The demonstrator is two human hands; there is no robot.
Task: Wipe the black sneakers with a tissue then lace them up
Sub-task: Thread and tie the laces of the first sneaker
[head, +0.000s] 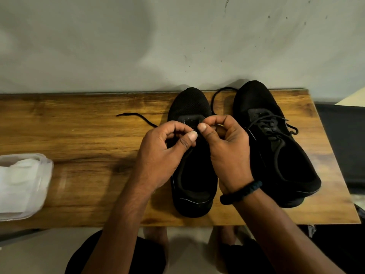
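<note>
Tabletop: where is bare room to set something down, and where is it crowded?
Free: bare wood between tissue tub and unlaced sneaker. Crowded: from that sneaker to the laced sneaker, where left hand and right hand pinch the lace.

Both hands work over the unlaced sneaker [190, 107], which sits toe toward the wall [138, 46] on the bench [79, 125]. Left hand [164, 153] pinches the lace [138, 116] between thumb and curled fingers, and I see one end trailing left across the wood. Right hand [227, 147] pinches it too, thumb just beside the left thumb. The other end loops up between the two toes. Black band [241, 191] on the right wrist. Laced sneaker [276, 147] stands just beside, to the right, heel angled outward. Clear tub [44, 165] of tissues [17, 180] at the bench's left end, well apart.
</note>
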